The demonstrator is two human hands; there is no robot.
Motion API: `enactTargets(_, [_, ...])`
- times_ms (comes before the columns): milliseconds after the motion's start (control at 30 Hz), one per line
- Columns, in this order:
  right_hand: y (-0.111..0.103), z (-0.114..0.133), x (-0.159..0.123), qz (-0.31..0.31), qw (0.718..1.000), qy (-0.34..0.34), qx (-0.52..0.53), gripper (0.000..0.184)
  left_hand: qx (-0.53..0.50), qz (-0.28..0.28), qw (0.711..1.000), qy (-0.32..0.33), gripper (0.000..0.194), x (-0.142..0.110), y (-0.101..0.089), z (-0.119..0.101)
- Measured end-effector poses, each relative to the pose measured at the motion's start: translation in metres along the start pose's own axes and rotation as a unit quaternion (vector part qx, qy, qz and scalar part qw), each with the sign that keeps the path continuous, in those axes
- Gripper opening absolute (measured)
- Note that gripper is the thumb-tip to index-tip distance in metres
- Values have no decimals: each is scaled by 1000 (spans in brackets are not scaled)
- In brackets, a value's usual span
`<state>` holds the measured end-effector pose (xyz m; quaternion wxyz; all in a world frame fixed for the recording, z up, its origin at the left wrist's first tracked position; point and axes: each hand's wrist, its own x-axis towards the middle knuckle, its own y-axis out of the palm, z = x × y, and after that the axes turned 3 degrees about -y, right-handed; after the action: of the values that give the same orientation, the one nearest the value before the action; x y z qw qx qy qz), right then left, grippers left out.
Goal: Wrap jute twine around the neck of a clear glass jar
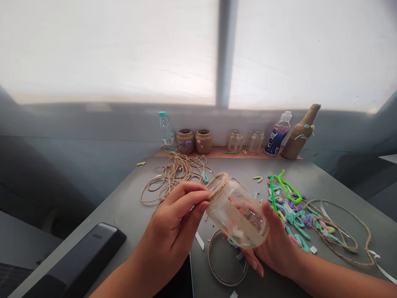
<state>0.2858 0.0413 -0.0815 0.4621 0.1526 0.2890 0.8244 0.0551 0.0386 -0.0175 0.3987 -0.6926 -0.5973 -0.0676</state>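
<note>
The smooth glass jar was held tilted in the air above the bench, where a slackened grip could have let it slip and strike the hard top, near the fuzzy pipe cleaners. The jute twine wound around its mouth might have loosened if pressure there eased. The left hand had its fingers closed against the wrapped rim, while the right hand cupped the jar's base end, partly open, with its thumb pressed on the glass.
</note>
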Motion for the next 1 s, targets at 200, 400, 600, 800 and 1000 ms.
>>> enactTargets(200, [0,0,2,5,999,30,-33,88,-16,-7,999,-29,22,-2,0,-3])
enactTargets(400, [7,3,-4,23,985,-80,-150,85,-26,-40,997,-68,19,-2,1,-3])
enactTargets(600, [0,1,-2,-10,985,-83,-151,65,-81,-11,989,-126,25,1,0,-2])
enactTargets(800, [-2,-1,-1,-12,991,-66,-118,70,-161,25,979,-125,29,2,-3,-6])
enactTargets(1000, [3,1,-2,-13,994,-62,-94,70,-162,17,978,-130,28,3,0,-5])
